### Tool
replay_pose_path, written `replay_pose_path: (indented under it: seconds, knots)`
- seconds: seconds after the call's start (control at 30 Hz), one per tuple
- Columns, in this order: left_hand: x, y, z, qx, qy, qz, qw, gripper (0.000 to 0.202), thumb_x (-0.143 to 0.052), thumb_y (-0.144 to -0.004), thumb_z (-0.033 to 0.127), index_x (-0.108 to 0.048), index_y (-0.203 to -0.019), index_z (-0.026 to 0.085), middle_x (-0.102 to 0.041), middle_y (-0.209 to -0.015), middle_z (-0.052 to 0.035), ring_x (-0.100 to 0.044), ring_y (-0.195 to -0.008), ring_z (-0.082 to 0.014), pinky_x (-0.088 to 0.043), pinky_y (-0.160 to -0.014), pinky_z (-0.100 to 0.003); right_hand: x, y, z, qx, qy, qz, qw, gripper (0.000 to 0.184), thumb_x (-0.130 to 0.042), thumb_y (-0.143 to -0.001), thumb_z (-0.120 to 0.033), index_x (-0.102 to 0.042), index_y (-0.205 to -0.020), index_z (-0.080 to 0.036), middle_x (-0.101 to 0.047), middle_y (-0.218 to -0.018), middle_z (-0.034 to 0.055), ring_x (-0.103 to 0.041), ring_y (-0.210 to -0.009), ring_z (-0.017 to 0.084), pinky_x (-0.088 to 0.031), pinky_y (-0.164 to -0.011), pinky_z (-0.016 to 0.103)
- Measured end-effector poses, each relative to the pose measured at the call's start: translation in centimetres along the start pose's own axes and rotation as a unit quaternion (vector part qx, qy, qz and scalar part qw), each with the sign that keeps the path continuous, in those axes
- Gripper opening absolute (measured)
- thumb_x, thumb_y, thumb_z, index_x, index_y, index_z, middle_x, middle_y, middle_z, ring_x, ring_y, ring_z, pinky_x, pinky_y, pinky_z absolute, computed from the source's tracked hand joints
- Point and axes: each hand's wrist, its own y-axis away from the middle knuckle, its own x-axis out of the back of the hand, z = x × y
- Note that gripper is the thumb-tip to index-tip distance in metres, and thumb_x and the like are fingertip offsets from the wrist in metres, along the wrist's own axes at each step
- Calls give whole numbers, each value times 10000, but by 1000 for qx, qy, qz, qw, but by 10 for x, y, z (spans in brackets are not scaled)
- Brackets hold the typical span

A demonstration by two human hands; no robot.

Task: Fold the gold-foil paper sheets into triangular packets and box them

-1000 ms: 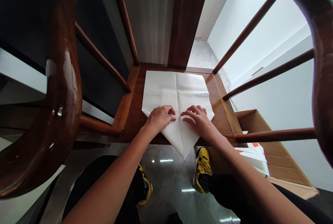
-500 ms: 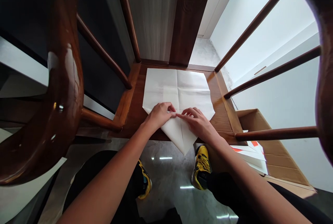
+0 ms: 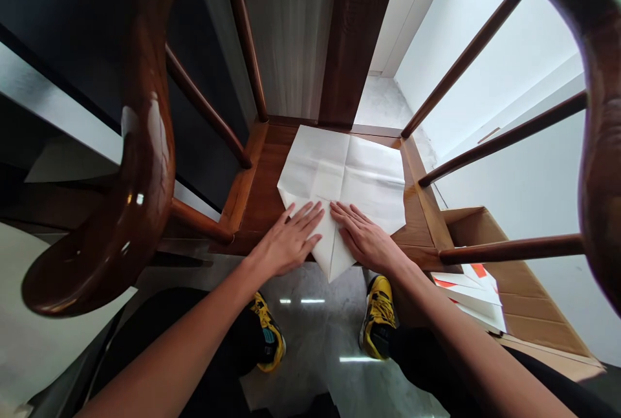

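A sheet of white paper [image 3: 371, 175] lies on the brown wooden chair seat [image 3: 264, 178]. Creases cross it, and its near corners are folded in, so it narrows to a point that juts past the seat's front edge. My left hand [image 3: 291, 240] rests flat on the left folded flap, fingers stretched out. On the other flap lies my right hand [image 3: 361, 233], also flat, its fingertips close to the centre crease. Neither hand grips anything. Parts of both flaps are hidden under my palms.
Curved glossy armrests rise at the left [image 3: 150, 165] and right [image 3: 601, 114], with wooden spindles below. A cardboard box [image 3: 528, 295] stands at the right, near white papers with red parts [image 3: 478, 295]. Yellow shoes [image 3: 381, 314] are on the shiny floor below.
My fingers have gone from pinching at the centre crease to lying flat on the flaps. The paper has turned a little clockwise, its near point shifting left. The view has shifted slightly.
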Motion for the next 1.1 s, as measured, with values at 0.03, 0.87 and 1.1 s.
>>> replay_pose_path:
  seconds: [0.03, 0.87, 1.1]
  knots:
    - [0, 6, -11, 24, -15, 2, 1000, 576, -276, -1128, 344, -242, -1690, 223, -243, -1761, -43, -180, -1644, -198, -56, -1350, -455, 0, 0, 0, -5, -1, -1, 1000, 550, -350, -1096, -243, -335, -1645, -227, -338, -1722, 83, -269, -1610, 230, -260, -1338, 575]
    - [-20, 39, 43, -226, -39, -36, 973, 690, -408, -980, 21, -274, -1652, 108, -307, -1722, -138, -217, -1628, -211, -241, -1350, -407, -6, -27, 16, -46, 18, 14, 999, 519, -333, -1099, -315, -422, -1596, -198, -350, -1717, 93, -254, -1616, 228, -208, -1351, 561]
    - [24, 3, 10, 7, 51, 113, 992, 437, -497, -1055, 246, -528, -1490, 227, -596, -1533, -98, -499, -1458, -271, -376, -1209, -479, 7, -23, 8, -17, -98, -11, 995, 419, -444, -1063, -293, -567, -1462, -258, -507, -1630, 57, -369, -1573, 234, -322, -1305, 537]
